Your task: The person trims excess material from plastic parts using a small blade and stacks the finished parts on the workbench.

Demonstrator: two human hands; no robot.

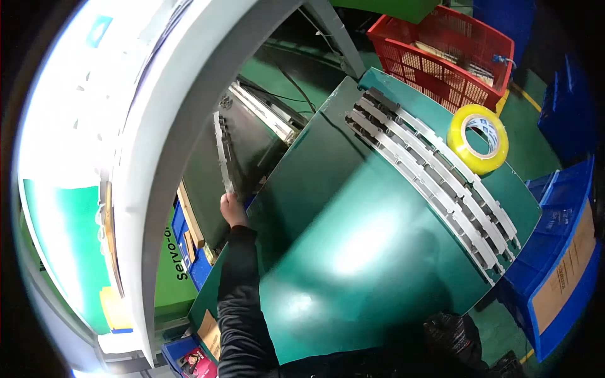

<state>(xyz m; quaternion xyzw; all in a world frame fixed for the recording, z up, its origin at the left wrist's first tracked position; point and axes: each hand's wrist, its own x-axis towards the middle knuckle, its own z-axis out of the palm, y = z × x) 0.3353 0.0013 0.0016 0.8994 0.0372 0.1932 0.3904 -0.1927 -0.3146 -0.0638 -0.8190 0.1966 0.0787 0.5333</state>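
My left hand (234,211) reaches out past the left edge of the green table (328,208). Its fingers are closed around the near end of a long, narrow pale plastic strip (222,151) with dark notched parts along one side. The strip extends away from me over a dark flat surface (252,142) behind the white machine frame. Several similar grey-white strips (435,170) lie side by side across the right part of the table. A roll of clear yellow tape (478,140) rests beside them. My right hand does not show.
Beyond the table stands a red perforated basket (441,63) with pale pieces inside. A blue bin (554,252) with cardboard is at the right. The curved white machine frame (170,120) arches over the left side. Dark patterned fabric (454,340) shows at the table's near edge.
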